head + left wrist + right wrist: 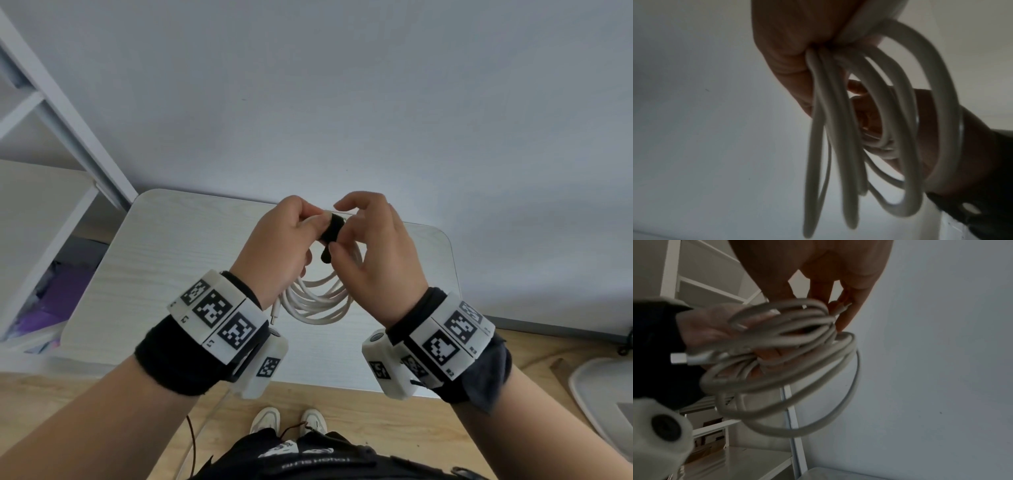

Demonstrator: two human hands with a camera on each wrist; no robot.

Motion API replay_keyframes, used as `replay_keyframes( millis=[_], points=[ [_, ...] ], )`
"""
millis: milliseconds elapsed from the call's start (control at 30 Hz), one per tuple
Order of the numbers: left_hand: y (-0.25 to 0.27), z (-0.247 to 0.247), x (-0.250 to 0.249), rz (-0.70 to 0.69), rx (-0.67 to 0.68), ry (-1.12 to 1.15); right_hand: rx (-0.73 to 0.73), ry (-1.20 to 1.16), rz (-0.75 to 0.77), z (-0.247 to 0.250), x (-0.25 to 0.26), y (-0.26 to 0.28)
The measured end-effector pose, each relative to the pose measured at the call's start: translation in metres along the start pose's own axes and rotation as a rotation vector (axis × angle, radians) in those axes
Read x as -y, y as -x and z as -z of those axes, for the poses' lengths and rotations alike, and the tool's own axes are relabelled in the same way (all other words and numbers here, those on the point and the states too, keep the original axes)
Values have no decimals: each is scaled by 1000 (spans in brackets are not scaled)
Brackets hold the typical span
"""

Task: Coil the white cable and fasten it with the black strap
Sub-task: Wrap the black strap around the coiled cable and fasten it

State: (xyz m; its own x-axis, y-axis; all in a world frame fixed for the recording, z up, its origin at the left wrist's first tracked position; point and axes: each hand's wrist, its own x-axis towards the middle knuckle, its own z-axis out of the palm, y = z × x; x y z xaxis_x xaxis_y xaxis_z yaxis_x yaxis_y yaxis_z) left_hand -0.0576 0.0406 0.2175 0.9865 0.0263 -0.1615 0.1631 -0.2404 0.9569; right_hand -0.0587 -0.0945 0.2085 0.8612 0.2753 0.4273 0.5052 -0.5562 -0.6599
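The white cable (317, 301) hangs in several loops above the table, bunched at its top in my left hand (291, 233), whose fingers curl round the bundle. The black strap (331, 229) is wrapped over the top of the bundle between both hands. My right hand (363, 240) pinches the strap with thumb and fingers. A plug end (275, 313) dangles near my left wrist. In the left wrist view the loops (869, 129) drop from my fist (789, 40). In the right wrist view the coil (789, 356) and its plug (680, 358) show below my fingers (838, 293); the strap is hidden there.
A pale wooden table (154, 257) lies under the hands, against a plain wall. A white shelf frame (51, 113) stands at the left with purple items (51, 301) beneath. A white object (603, 387) sits on the floor at the right. My shoes (287, 421) stand by the table's front edge.
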Motion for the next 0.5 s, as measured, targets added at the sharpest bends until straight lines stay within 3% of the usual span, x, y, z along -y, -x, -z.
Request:
replay_keyframes(
  millis=[500],
  points=[
    [0, 8, 3, 16, 93, -51, 216, 74, 61, 10, -2, -4]
  ],
)
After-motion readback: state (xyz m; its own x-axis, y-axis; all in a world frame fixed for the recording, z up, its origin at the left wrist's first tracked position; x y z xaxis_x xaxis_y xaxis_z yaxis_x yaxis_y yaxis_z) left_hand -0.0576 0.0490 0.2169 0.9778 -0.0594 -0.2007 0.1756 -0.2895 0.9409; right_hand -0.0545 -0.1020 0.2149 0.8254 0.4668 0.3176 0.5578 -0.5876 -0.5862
